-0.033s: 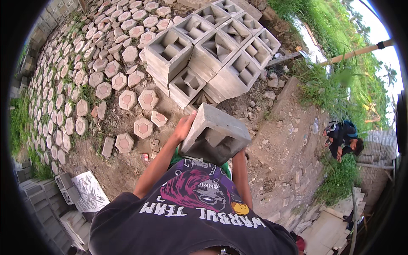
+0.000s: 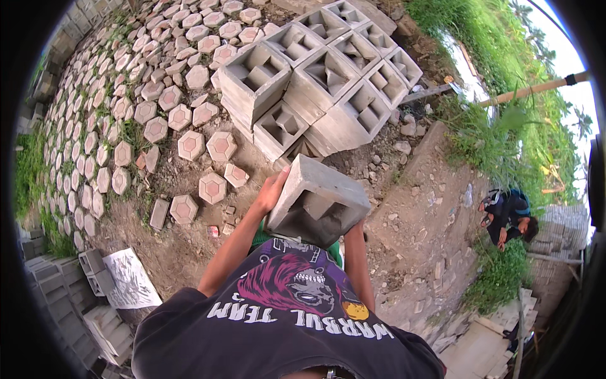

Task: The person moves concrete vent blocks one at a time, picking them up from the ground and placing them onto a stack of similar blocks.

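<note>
A hollow grey concrete block [image 2: 341, 186] is held in front of my body, its open cavity facing up toward me. My left hand [image 2: 273, 191] is closed on the block's left side, with the fingers along its upper left edge. On the right side, my right hand [image 2: 355, 232] supports the same block from below, and most of its fingers are hidden behind it. Just beyond the held block stands a stack of similar concrete blocks [image 2: 341, 126], set close together with their hollows showing. I cannot tell whether the held block touches the stack.
Hexagonal pavers [image 2: 190, 146] cover the ground on the left. Loose stones [image 2: 402, 146] lie right of the stack. A person [image 2: 507, 215] is low to the ground at the far right, near grass. More grey blocks [image 2: 95, 271] and a white marked board [image 2: 129, 281] are at lower left.
The view has shifted slightly, so the surroundings sit a little differently in the picture. Both hands keep hold of the block, which has barely moved.
</note>
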A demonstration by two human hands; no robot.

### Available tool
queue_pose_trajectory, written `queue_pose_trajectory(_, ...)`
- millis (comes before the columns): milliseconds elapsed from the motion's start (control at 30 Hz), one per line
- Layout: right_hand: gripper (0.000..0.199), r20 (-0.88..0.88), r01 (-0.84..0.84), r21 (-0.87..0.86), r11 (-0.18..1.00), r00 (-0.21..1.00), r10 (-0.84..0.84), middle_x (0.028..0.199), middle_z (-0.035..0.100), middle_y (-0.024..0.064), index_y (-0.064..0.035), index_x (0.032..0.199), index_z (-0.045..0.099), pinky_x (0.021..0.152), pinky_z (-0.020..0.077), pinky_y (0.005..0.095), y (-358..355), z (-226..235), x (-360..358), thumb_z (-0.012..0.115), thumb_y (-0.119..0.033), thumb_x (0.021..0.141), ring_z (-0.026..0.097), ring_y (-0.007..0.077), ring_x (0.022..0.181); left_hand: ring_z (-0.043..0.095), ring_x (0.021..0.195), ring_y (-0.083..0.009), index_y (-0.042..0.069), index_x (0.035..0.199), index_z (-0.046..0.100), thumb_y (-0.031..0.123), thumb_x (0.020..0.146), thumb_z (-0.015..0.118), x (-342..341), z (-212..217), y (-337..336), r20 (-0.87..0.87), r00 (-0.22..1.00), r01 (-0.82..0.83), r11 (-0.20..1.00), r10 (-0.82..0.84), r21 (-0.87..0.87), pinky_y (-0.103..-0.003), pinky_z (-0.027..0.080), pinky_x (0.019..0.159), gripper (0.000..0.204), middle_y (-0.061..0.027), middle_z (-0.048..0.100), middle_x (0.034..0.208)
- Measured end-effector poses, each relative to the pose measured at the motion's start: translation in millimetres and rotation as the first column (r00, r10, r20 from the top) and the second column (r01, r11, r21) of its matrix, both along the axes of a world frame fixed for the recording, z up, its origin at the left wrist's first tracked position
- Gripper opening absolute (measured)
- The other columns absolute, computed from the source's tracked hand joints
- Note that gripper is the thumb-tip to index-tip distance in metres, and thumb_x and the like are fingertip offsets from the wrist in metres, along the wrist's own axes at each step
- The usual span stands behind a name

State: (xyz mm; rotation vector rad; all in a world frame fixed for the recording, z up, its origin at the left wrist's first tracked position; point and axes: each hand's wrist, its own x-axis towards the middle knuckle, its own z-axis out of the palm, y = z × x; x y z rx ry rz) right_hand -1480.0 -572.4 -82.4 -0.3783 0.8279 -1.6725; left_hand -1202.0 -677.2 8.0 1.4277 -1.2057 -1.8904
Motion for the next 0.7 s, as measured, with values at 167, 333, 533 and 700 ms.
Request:
queue_pose_trajectory(167, 0.043, 0.223, -0.229, 0.383, 0.895, 0.963, 0.151, 0.124, 0.055, 0.0085, -0.0050, 0.126, 0.048, 0.101, 0.0385, 0.0387, -92.0, 56.5, 8.9, 0.034, -0.032, 0.096, 0.051, 0.0246, 0.113, 0.054, 0.093, -0.0210, -0.008, 0.108, 0.061, 0.062, 0.089, 0.036, -5.4, -15.0, -8.4, 0.103, 0.959, -0.280, 0.940, 0.264, 0.196, -0.034, 0.040, 0.087, 0.077, -0.0159, 0.063, 0.101)
queue_pose_trajectory(333, 0.050, 0.227, -0.443, 0.534, 0.720, 0.896, 0.383, 0.127, 0.053, 0.0099, -0.0047, 0.128, 0.048, 0.103, 0.0357, 0.0397, -175.7, 56.7, -7.0, 0.033, -0.041, 0.096, 0.048, 0.0261, 0.117, 0.055, 0.088, -0.0163, -0.004, 0.107, 0.064, 0.057, 0.091, 0.037, -38.7, -35.2, -16.5, 0.025, 0.787, -0.593, 0.744, 0.617, 0.308, -0.029, 0.042, 0.080, 0.068, -0.0119, 0.064, 0.095)
queue_pose_trajectory(533, 0.083, 0.207, -0.640, 0.668, 0.379, 0.649, 0.732, 0.142, 0.037, 0.0101, -0.0028, 0.139, 0.032, 0.109, 0.0261, 0.0394, -238.8, 35.3, -17.3, 0.035, -0.067, 0.087, 0.035, 0.0248, 0.130, 0.054, 0.095, -0.0153, 0.003, 0.123, 0.055, 0.053, 0.094, 0.034, -88.1, -75.1, 2.4, -0.055, 0.438, -0.782, 0.411, 0.897, 0.468, -0.029, 0.044, 0.083, 0.062, -0.0055, 0.059, 0.111)
queue_pose_trajectory(700, 0.092, -0.092, -0.458, 0.807, 0.374, 0.528, 0.844, 0.148, 0.025, 0.0130, 0.0003, 0.143, 0.021, 0.110, 0.0215, 0.0386, -258.1, -45.1, -23.2, 0.035, -0.070, 0.085, 0.026, 0.0241, 0.135, 0.053, 0.101, -0.0184, 0.003, 0.126, 0.053, 0.054, 0.094, 0.030, -87.6, -129.8, -12.5, -0.030, 0.340, -0.779, 0.300, 0.940, 0.551, -0.033, 0.042, 0.089, 0.065, -0.0068, 0.059, 0.115)
